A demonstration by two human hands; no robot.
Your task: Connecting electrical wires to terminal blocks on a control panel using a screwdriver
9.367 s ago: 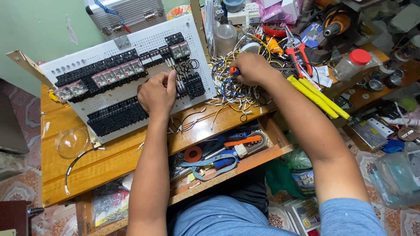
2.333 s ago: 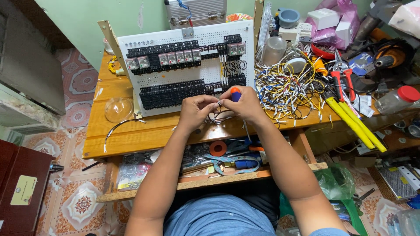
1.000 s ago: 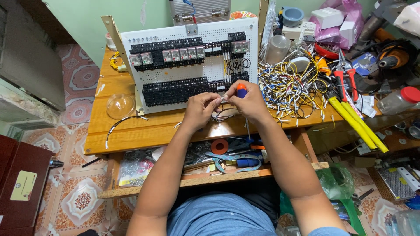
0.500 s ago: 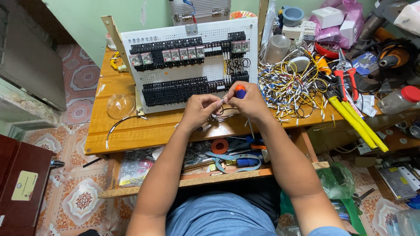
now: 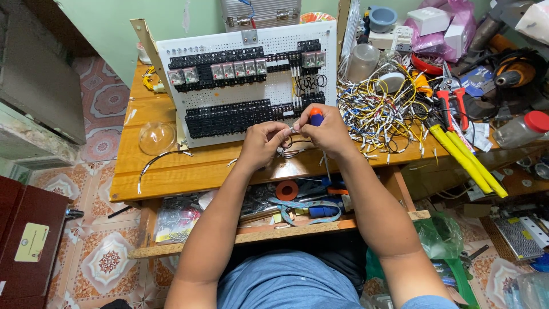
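Observation:
A white perforated panel (image 5: 269, 46) carrying rows of black terminal blocks and relays leans at the back of the wooden desk (image 5: 171, 171). In front of its lower edge, my left hand (image 5: 264, 142) pinches the end of a thin wire (image 5: 293, 150). My right hand (image 5: 327, 133) grips a screwdriver with a blue and orange handle (image 5: 315, 117), and its fingertips meet the left hand's at the wire end. Both hands hover just above the desk's front part.
A tangled heap of yellow, white and black wires (image 5: 377, 109) lies right of the hands. Red-handled pliers (image 5: 452, 106) and yellow-handled cutters (image 5: 466, 163) sit further right. A clear dome (image 5: 156, 137) rests at left. An open drawer (image 5: 286, 200) holds tape and tools.
Since the earliest frame my hands left the panel and wire heap and came together at the desk front. Over the last second they have shifted only slightly around the wire end.

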